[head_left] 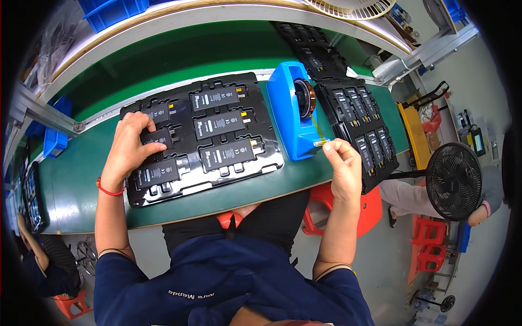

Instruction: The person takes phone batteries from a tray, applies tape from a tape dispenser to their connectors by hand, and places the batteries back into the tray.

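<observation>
A black tray [262, 127] on the green table holds several flat black batteries in two columns. My left hand [129, 142] is at the middle battery [157, 139] of the left column, thumb along its near edge and fingers at its far edge. Several batteries, such as this one [220, 124], carry a small yellow tab at the right end. Right of the tray stands a blue tape dispenser [288, 117] with a brown-amber tape roll [305, 99]. At its cutting edge my right hand [345, 163] pinches the tape end [322, 143] between thumb and index finger.
More black trays with batteries [356, 108] lie right of the dispenser and behind it. A metal-framed shelf [217, 22] spans the far side. A red stool [367, 214], a black fan [454, 181] and another person [402, 195] are to the right.
</observation>
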### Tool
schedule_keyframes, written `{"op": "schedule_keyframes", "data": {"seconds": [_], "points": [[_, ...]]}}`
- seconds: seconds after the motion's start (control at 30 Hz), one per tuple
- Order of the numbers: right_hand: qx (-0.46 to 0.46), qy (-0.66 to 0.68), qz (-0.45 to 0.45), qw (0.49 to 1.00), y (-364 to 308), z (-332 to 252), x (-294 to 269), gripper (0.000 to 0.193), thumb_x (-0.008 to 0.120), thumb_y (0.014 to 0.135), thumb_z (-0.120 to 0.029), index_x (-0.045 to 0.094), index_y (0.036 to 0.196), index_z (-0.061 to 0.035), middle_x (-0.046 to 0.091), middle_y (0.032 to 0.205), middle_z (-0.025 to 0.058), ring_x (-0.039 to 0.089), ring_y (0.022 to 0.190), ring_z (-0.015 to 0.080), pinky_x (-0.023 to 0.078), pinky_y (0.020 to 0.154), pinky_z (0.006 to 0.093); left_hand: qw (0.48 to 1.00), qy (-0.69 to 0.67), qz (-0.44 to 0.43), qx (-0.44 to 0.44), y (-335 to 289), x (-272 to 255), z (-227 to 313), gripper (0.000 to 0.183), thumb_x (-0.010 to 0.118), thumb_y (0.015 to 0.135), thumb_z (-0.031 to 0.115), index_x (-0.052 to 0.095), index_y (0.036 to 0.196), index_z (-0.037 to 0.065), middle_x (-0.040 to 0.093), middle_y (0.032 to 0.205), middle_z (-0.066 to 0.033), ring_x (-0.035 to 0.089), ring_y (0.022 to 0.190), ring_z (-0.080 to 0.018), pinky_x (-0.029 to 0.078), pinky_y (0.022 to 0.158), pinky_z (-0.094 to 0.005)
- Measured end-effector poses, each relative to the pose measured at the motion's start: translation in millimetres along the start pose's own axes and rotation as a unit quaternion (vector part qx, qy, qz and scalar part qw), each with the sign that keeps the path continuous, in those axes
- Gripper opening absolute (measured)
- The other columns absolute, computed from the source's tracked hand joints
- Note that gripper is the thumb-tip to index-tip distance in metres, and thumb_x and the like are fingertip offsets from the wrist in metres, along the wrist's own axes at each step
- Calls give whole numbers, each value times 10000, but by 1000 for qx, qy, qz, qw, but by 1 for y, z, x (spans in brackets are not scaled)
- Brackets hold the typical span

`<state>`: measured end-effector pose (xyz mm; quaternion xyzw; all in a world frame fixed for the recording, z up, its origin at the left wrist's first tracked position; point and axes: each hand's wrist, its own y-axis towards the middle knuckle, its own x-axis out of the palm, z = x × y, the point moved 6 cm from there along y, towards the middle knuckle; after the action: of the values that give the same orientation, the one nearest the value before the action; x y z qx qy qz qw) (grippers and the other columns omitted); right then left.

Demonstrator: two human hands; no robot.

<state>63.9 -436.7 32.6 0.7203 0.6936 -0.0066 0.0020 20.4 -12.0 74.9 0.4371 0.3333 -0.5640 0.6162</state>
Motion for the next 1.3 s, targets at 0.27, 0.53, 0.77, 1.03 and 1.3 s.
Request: {"op": "schedule_keyframes", "data": {"seconds": [0.27,0.53,0.77,1.03,1.3], "points": [[12,85,36,996,-10,25,-7,103,731,863,-84,682,854,6,565,1092,49,549,952,112,423,878,268,993,-117,-20,-12,14,3,7,164,762,772,69,616,824,16,615,692,-68,578,661,-192,451,640,-301],[-40,38,7,998,-4,28,-6,56,690,892,-50,674,872,1,571,1098,50,550,919,97,436,825,240,682,-636,-322,-162,27,50,79,226,542,961,99,476,1144,-16,652,988,-149,718,814,-258,631,543,-393],[4,-34,-47,998,-18,20,-22,48,618,936,-38,620,896,-11,582,1062,74,581,898,123,458,843,254,611,-623,-465,-150,9,103,114,358,597,908,2,469,1242,-15,665,1130,-160,726,831,-206,620,564,-328],[-169,-268,-362,877,-31,-57,95,90,651,833,-57,568,857,-32,555,917,105,536,896,284,417,832,365,683,-530,-500,-51,-5,107,116,293,603,885,-64,575,1176,-46,699,927,-75,673,778,-119,546,718,-265],[-171,-388,-406,810,-28,-51,130,78,687,798,-90,609,794,-78,546,851,70,495,883,274,363,820,371,703,-485,-520,19,-12,105,124,281,586,885,-70,597,1161,-14,669,854,-14,585,741,-53,482,676,-222]]}}
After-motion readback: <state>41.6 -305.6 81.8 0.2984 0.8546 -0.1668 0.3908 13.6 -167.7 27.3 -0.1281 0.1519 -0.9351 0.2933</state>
